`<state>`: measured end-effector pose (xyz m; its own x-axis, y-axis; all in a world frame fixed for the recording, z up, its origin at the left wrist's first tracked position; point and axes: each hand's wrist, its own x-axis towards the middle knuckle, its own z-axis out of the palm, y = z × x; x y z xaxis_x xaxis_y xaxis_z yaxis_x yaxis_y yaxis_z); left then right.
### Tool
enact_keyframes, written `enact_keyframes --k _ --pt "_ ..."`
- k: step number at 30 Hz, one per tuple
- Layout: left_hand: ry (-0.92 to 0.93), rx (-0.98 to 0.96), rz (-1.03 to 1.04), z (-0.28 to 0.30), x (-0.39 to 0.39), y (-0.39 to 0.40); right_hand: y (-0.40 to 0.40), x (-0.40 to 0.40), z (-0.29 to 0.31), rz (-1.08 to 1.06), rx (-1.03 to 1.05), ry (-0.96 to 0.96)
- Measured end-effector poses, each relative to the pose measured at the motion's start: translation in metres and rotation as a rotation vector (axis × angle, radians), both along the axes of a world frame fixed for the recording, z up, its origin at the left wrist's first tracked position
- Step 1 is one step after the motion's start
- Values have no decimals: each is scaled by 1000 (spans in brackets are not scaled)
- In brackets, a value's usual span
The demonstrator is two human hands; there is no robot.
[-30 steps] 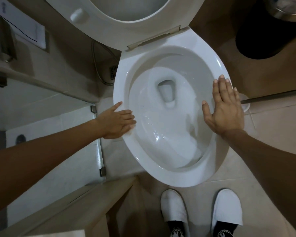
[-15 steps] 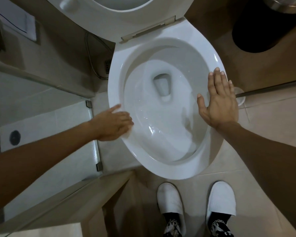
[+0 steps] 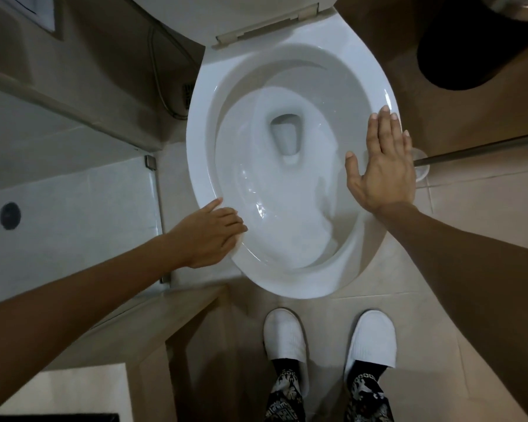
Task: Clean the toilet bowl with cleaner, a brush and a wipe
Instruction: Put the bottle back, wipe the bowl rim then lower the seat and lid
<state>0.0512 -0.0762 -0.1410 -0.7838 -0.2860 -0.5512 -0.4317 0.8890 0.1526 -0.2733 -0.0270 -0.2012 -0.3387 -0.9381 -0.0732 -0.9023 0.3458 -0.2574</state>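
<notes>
toilet bowl (image 3: 201,166): white, seat and lid up, standing straight ahead of the person's feet; the inside is wet, with water swirling round the drain.
left hand (image 3: 209,236): lies on the near left rim, fingers straight and close together, pressing down on a bit of white stuff that shows under the fingertips at the rim's inner edge. probably the wipe, though too little shows to be sure.
right hand (image 3: 381,169): flat over the right rim, fingers straight and together, thumb spread out toward the bowl. it holds nothing; whether it touches the rim or hovers just above it i cannot tell.
brush (image 3: 470,152): only a dark metal handle shows, on the floor right of the bowl, running behind the right hand into a clear round holder; the head is hidden.
cleaner: no bottle in view.
done so far: judging by the rinsing water and the parked brush, cleaner and scrubbing look finished.
left to do: the rim wipe looks under way on the left side; the front and right rim likely remain, then dropping the wipe, perhaps in the dark bin (image 3: 470,53) at upper right.
</notes>
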Motion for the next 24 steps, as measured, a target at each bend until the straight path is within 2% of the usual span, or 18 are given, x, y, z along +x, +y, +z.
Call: enact_keyframes --k 6,11,19,24 --pt "-11 157 165 4 -15 35 -1 1 1 5 -1 2" --pt "58 159 191 0 -27 62 0 0 0 5 -3 -6" --pt "-82 345 388 6 -60 102 0 0 -1 7 8 6" --pt "-77 457 467 8 -81 115 0 0 -1 7 4 1"
